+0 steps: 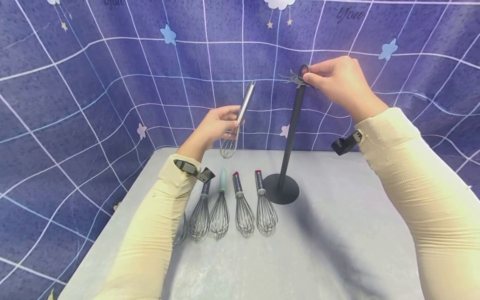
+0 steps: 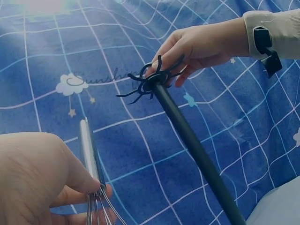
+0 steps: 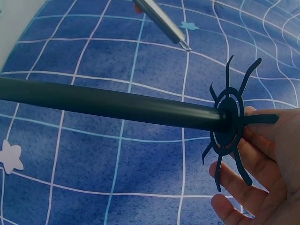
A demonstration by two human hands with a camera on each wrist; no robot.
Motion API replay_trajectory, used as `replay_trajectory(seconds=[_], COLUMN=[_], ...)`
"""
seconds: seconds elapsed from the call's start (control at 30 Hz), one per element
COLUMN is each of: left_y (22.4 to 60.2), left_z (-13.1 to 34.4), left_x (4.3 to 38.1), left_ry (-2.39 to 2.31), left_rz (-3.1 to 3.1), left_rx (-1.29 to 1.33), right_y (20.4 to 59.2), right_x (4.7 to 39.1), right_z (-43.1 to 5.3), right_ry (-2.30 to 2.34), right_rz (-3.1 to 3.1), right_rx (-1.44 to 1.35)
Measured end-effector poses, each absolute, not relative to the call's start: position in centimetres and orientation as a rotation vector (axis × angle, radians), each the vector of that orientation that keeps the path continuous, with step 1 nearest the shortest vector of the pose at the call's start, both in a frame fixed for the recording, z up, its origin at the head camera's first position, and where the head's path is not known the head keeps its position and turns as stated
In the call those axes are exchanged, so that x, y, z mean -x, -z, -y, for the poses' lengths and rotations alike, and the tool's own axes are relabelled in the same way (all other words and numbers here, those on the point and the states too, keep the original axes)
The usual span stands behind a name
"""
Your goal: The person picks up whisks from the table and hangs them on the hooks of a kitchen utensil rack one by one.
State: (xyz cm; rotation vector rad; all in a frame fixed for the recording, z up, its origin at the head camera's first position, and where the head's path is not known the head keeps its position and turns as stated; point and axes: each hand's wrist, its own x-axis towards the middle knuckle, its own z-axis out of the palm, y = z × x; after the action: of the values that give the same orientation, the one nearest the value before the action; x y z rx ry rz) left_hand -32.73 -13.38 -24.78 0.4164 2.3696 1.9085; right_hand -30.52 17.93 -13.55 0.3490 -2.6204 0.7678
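Note:
My left hand [image 1: 219,123] pinches a metal whisk [image 1: 245,100] where its wires meet the steel handle, handle pointing up and wires hanging down. The whisk is raised over the far side of the table, left of a black stand [image 1: 292,133]. My right hand [image 1: 337,81] grips the ring at the top of that stand between thumb and fingers. Several curved hooks [image 2: 159,61] spread around the stand's top, and no whisk hangs on those in the right wrist view. The stand's round base [image 1: 288,196] is on the table, and its pole leans slightly.
Several whisks lie in a row on the grey table [image 1: 337,250], among them a mint-handled whisk [image 1: 221,204] and a red-tipped whisk [image 1: 266,204] beside the base. The left sleeve partly covers the leftmost whisk [image 1: 181,231]. A blue gridded curtain [image 1: 187,62] hangs behind.

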Motion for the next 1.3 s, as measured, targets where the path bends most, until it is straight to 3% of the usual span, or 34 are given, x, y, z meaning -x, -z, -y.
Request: replay_trajectory(seconds=[1.3], left_y=[23.4], left_z=[9.3], left_x=[32.9], left_ry=[-1.846], left_rz=[-2.405], left_rx=[-0.568], right_y=[13.6], right_x=[30.5], right_z=[-18.0], right_ry=[-0.753], right_rz=[2.615], right_rx=[-0.37])
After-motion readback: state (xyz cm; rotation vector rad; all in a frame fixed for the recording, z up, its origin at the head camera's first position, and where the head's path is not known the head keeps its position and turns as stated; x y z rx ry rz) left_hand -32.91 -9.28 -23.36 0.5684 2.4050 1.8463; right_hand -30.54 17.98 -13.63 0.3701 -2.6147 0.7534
